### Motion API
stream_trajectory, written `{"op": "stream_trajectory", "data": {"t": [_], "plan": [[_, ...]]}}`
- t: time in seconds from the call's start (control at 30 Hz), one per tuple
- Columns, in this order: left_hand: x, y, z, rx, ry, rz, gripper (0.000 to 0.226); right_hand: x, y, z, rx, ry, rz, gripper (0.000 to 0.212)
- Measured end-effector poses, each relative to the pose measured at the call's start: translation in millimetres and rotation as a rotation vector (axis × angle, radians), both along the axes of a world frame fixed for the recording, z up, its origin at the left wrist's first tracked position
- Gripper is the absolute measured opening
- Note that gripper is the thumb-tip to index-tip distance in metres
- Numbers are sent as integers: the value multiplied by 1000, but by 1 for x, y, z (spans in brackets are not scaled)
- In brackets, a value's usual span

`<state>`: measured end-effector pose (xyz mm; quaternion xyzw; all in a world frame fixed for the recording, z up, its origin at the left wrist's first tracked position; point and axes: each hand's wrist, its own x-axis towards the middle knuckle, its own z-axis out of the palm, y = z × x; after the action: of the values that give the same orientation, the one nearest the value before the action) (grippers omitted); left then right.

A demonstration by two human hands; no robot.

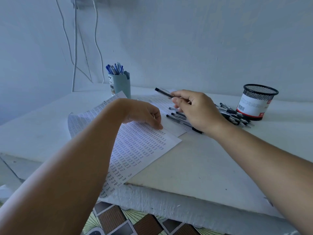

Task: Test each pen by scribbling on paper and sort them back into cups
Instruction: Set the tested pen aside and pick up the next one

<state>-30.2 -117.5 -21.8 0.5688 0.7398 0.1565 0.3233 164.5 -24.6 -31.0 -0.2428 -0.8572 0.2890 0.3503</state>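
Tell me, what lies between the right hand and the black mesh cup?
In the head view, a loose pile of black pens lies on the table between the right hand and the mesh cup.

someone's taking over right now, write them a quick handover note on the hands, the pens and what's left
Right hand pinches a black pen above the paper.
Left hand rests fingertips on the scribbled paper, holding nothing.
Teal cup, far left, holds blue pens.
Mesh cup, far right, looks empty from here.
Pile of black pens lies between the right hand and the mesh cup.
Left: test the held pen, then the pile, and sort them into cups.
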Motion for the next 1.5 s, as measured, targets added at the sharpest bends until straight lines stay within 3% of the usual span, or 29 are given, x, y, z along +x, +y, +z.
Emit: {"op": "stream_trajectory", "data": {"t": [0.13,0.3,0.43,0.53,0.6,0.73,0.87,1.13,1.3,1.5], "plan": [[-1,1,0,-7,-6,6,17,1,4,2,337,-243,-212,26],[-3,4,2,21,-29,39,16,-8,6,-4,492,-597,-338,24],[-11,-1,8,122,-127,138,8,-31,-12,-2,614,-502,-255,36],[-28,-11,12,268,-156,309,8,-58,-35,-4,492,-400,-39,29],[-48,-21,13,353,16,418,6,-78,-47,-6,371,-395,37,28],[-93,-43,9,454,421,631,16,-110,-58,-7,329,-449,159,39],[-122,-53,-6,220,610,570,39,-132,-62,-11,337,-606,225,47],[-133,-58,-6,250,479,546,23,-134,-58,-20,463,-592,62,39],[-130,-55,-2,220,442,561,20,-127,-55,-26,433,-554,62,36],[-119,-53,5,143,373,611,35,-125,-53,-30,419,-506,58,34]]}}
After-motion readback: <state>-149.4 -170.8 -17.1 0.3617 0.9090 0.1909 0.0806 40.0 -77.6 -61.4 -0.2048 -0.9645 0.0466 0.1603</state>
